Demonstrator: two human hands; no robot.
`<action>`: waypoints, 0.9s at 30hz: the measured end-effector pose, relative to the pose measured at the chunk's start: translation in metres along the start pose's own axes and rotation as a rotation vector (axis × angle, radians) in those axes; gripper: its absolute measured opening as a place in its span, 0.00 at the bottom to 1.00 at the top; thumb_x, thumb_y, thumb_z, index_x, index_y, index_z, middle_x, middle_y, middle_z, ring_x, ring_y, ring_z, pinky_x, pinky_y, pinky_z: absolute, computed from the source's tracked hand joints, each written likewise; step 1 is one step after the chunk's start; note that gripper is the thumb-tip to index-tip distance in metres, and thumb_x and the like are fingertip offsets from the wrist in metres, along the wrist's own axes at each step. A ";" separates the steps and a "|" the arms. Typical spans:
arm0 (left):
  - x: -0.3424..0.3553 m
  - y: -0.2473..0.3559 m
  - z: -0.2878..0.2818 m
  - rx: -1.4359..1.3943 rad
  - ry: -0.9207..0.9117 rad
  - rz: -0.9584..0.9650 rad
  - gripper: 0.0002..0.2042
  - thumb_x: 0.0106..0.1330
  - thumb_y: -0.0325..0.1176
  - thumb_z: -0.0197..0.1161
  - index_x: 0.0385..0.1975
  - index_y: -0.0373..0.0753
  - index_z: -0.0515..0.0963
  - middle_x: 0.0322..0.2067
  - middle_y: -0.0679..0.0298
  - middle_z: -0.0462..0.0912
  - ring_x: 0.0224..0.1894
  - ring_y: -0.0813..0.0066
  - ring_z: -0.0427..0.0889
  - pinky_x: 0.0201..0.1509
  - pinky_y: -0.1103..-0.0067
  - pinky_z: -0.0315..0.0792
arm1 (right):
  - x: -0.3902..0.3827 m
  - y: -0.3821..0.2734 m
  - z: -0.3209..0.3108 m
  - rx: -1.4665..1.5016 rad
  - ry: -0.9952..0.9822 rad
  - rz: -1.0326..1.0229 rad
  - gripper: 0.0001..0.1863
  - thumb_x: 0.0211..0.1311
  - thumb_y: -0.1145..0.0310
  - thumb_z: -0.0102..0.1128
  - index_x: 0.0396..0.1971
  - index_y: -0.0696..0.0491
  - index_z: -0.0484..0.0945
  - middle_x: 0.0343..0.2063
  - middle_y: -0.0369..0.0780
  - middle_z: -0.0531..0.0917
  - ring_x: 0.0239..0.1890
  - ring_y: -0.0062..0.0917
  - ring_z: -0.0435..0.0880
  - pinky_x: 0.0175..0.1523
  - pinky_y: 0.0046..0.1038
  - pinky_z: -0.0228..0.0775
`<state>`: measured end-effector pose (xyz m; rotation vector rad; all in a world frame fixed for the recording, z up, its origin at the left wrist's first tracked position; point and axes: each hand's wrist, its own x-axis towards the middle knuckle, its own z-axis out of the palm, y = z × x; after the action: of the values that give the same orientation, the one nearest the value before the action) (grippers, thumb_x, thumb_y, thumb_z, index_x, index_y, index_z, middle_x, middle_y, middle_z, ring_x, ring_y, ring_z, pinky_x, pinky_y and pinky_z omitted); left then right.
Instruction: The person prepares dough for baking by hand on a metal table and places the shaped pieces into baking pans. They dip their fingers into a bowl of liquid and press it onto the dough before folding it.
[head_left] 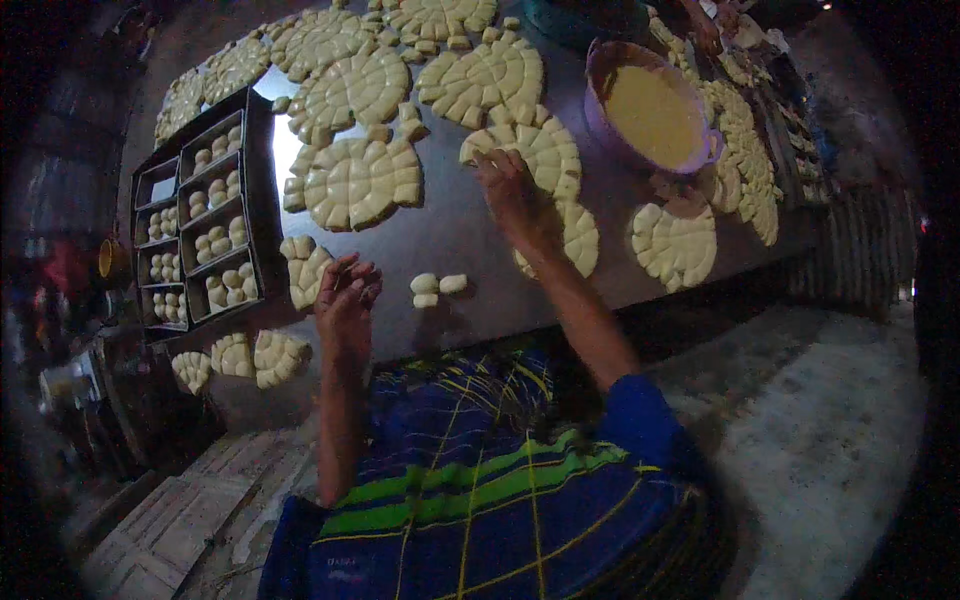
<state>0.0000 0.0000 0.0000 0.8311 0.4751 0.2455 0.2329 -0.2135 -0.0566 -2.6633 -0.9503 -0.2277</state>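
My right hand [510, 192] reaches out over the table, its fingertips pinched at the left edge of a round, flat cluster of cut dough pieces [545, 155]. My left hand [347, 290] hovers near the table's front, fingers loosely curled and a little apart, with nothing visible in it. Beside it on the left lies a small dough cluster [304, 270]. Between my hands, a few loose dough pieces [425, 284] sit on the dark tabletop [450, 235]. Another scored dough round [362, 183] lies beyond my left hand.
At the left stands a dark metal tray [262, 190] divided into compartments holding dough balls. A purple basin [597, 110] with a yellowish content is at the right. More dough rounds [675, 245] cover the back and right. Another person's hand [706, 35] shows at the far right.
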 end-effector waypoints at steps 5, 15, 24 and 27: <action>-0.007 0.005 0.014 -0.007 0.050 0.053 0.19 0.61 0.24 0.60 0.53 0.34 0.70 0.44 0.59 0.77 0.52 0.64 0.76 0.62 0.66 0.69 | 0.037 0.000 -0.022 0.093 -0.029 0.058 0.12 0.65 0.68 0.47 0.46 0.51 0.75 0.44 0.42 0.77 0.49 0.36 0.78 0.54 0.36 0.74; -0.014 -0.010 0.046 0.209 0.190 0.078 0.16 0.62 0.26 0.59 0.50 0.33 0.72 0.45 0.58 0.77 0.50 0.68 0.77 0.55 0.72 0.71 | 0.022 -0.036 -0.007 0.953 -0.011 0.065 0.10 0.54 0.68 0.71 0.31 0.57 0.79 0.32 0.39 0.82 0.39 0.25 0.82 0.45 0.30 0.74; 0.005 -0.032 0.175 1.043 0.021 0.959 0.09 0.66 0.26 0.58 0.44 0.34 0.76 0.44 0.54 0.82 0.50 0.57 0.80 0.59 0.66 0.70 | -0.070 -0.066 -0.081 1.999 -0.195 0.271 0.09 0.63 0.66 0.62 0.36 0.56 0.80 0.33 0.35 0.83 0.35 0.18 0.79 0.42 0.24 0.74; 0.011 -0.035 0.200 1.288 -0.167 1.201 0.08 0.68 0.31 0.57 0.40 0.33 0.78 0.37 0.55 0.84 0.41 0.56 0.83 0.54 0.66 0.73 | -0.071 -0.053 -0.109 1.703 -0.156 0.213 0.19 0.66 0.53 0.58 0.35 0.56 0.79 0.32 0.34 0.82 0.36 0.15 0.76 0.42 0.25 0.72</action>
<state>0.1098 -0.1478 0.0856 2.3416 -0.1675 1.0133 0.1399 -0.2529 0.0406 -1.1389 -0.4289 0.5934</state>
